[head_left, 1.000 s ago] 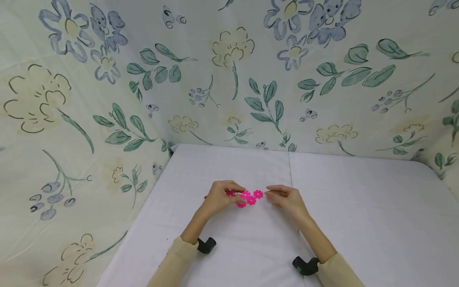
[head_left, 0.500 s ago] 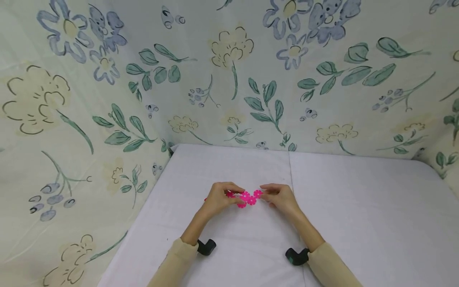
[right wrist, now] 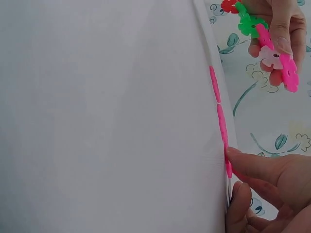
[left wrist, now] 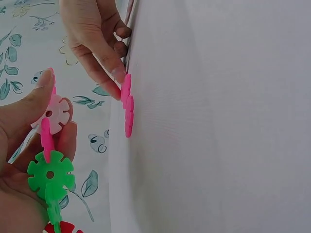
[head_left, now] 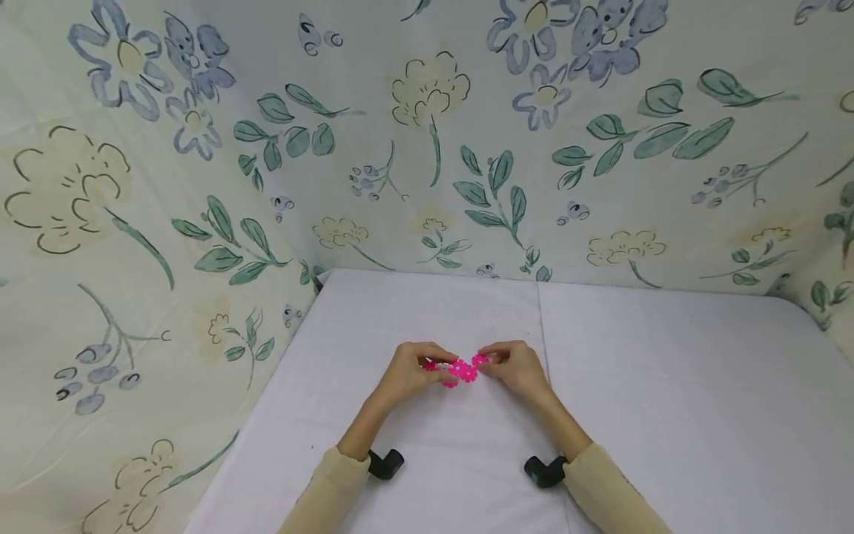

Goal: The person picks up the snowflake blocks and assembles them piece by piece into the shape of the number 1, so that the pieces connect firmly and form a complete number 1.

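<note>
Head view: pink flower discs (head_left: pixel 464 371) lie between the hands (head_left: pixel 408 373) (head_left: pixel 522 368).

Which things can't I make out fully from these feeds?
Green pieces: hidden by the left hand in the head view.
Red piece: cut off by the bottom edge in the left wrist view.
Pink discs: edge-on in the right wrist view, too small in the head view to count.

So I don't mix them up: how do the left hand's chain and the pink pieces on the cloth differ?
Colour: the chain mixes red, green and pinks; the pink pieces show only bright pink.
Pose: the left hand holds up the chain; the pink pieces lie on the cloth, one touched by the right hand.
Both consist of notched, flower-shaped pieces.
</note>
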A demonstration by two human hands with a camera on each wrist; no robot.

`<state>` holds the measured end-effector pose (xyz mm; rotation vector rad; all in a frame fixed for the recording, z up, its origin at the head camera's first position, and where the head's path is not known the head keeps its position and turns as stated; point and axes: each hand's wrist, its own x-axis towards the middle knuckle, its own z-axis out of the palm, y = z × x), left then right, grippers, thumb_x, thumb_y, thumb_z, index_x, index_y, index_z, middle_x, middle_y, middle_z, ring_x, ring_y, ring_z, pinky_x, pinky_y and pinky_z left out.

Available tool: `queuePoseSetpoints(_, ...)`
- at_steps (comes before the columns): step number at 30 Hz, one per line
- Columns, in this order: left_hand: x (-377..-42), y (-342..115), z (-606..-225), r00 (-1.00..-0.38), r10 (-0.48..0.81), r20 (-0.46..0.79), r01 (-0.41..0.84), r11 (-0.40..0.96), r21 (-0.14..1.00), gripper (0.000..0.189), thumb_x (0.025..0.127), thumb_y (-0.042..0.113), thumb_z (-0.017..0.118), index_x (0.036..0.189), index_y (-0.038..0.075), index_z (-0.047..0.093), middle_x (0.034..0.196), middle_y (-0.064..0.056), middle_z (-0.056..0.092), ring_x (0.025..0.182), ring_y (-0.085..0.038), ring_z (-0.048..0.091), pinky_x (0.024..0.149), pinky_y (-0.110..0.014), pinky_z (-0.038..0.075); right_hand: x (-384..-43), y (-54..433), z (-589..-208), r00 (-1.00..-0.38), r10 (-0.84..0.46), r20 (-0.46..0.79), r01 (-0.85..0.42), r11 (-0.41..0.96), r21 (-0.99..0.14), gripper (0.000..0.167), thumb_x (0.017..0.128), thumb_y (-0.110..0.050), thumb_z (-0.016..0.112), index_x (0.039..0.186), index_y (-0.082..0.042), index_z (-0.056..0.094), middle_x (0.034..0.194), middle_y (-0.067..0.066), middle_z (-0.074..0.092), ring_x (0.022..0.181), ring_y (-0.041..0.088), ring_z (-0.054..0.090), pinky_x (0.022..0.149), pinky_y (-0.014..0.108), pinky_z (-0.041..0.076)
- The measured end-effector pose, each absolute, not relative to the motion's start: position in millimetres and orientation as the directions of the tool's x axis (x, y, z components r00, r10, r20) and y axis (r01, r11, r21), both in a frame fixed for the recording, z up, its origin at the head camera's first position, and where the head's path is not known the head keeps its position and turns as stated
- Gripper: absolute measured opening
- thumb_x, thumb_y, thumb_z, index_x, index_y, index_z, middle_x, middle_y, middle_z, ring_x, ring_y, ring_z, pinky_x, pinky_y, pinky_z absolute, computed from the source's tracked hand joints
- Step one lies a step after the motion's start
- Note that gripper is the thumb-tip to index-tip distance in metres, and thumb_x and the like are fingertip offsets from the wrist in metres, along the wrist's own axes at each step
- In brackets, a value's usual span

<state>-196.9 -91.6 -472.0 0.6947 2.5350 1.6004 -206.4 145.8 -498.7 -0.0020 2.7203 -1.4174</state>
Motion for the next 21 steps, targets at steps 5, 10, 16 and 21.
queuePoseSetpoints(5,-195.5,-91.6,-470.6,-0.897,0.408,0.168,0.319,0.338,0.885,0.026,0.08,0.013,0.09,0.106,0.014,0.083,0.102,0.001,0.08,0.09,-0.009,0.066,0.074,-0.023,0.056,-203.7,145.0,-496.1,-0.997,-0.053,-0.052,0.008,0.618,-0.786,0.021,0.083,-0.012,0.086,0.103,-0.006,0.078,0.092,0.01,0.067,0.079,0.018,0.056,0.067,0.026,0.045)
queuePoseSetpoints(10,-195.1,-91.1,-468.1,-0.898,0.41,0.157,0.307,0.331,0.892,0.024,0.082,0.012,0.088,0.106,0.016,0.083,0.103,0.002,0.08,0.094,-0.014,0.067,0.076,-0.024,0.056,-200.5,150.8,-492.9,-0.995,-0.098,-0.03,-0.039,0.633,-0.773,0.02,0.085,-0.007,0.083,0.101,-0.005,0.071,0.093,0.01,0.068,0.081,0.019,0.059,0.07,0.026,0.048)
queuePoseSetpoints(16,-195.1,-91.1,-467.2,-0.893,0.429,0.134,0.29,0.323,0.901,0.023,0.085,0.011,0.085,0.107,0.013,0.083,0.105,0.001,0.08,0.094,-0.013,0.068,0.077,-0.025,0.058,-195.2,161.6,-488.7,-0.988,-0.151,0.01,-0.1,0.604,-0.791,0.011,0.09,-0.005,0.079,0.099,-0.007,0.072,0.089,0.005,0.07,0.077,0.015,0.061,0.066,0.02,0.051)
queuePoseSetpoints(21,-195.3,-91.6,-466.5,-0.89,0.436,0.131,0.291,0.325,0.9,0.022,0.086,0.011,0.084,0.108,0.013,0.082,0.105,0.001,0.08,0.094,-0.012,0.068,0.078,-0.025,0.058,-188.8,169.1,-484.9,-0.985,-0.174,0.008,-0.099,0.523,-0.846,0.011,0.093,-0.011,0.078,0.101,-0.005,0.073,0.1,0.009,0.077,0.084,0.018,0.071,0.073,0.018,0.057)
